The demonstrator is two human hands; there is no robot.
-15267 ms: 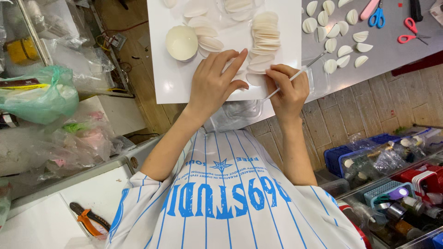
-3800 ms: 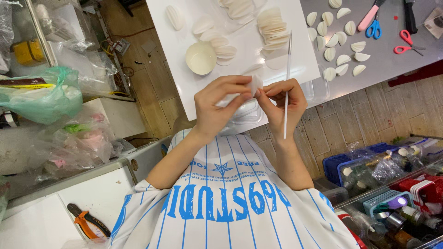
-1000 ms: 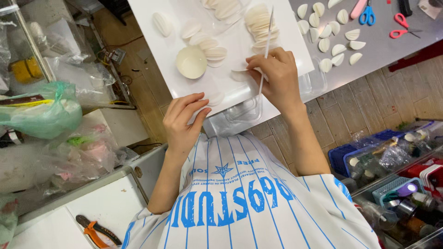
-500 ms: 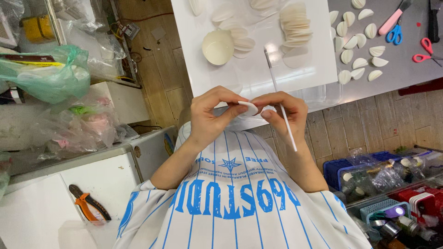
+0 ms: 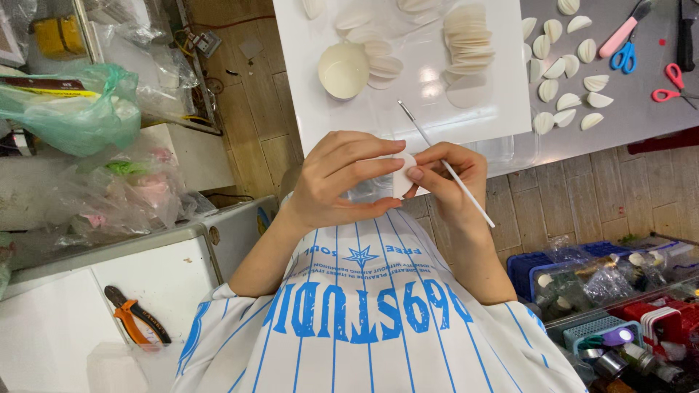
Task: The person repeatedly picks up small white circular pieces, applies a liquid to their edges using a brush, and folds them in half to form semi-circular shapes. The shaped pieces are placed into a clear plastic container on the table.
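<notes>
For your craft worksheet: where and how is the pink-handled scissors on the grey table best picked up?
Take the pink-handled scissors by the long pink handle, coming from above. It lies flat on the grey table, handle pointing toward the white petals, with bare table either side, so fingers can close across it.

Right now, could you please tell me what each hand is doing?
Left hand: fingers closed on the small white petal piece.
Right hand: fingers closed on the thin white stick, also touching the petal piece.

Wooden plank floor [image 5: 582, 204] (worn), grey table [image 5: 641, 124], white cabinet [image 5: 109, 291].
</notes>
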